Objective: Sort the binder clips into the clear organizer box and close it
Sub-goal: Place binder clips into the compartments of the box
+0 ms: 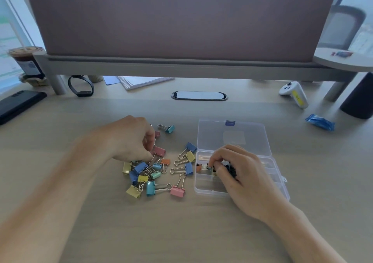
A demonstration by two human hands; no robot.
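Several coloured binder clips (155,172) lie scattered on the wooden desk at centre. The clear organizer box (203,188) sits to their right, its lid (232,137) folded back flat. My left hand (129,139) hovers over the top of the pile, fingers curled around a pink clip (159,151). My right hand (240,172) rests over the box's compartments, fingertips pinching the wire handles of an orange clip (198,168). Small black clips (232,170) show under that hand inside the box.
A white game controller (294,93) and a blue wrapper (320,122) lie at the right. A black watch band (80,86), papers (141,82), a dark phone (18,103) and a drink cup (26,61) sit at the back left under a monitor shelf.
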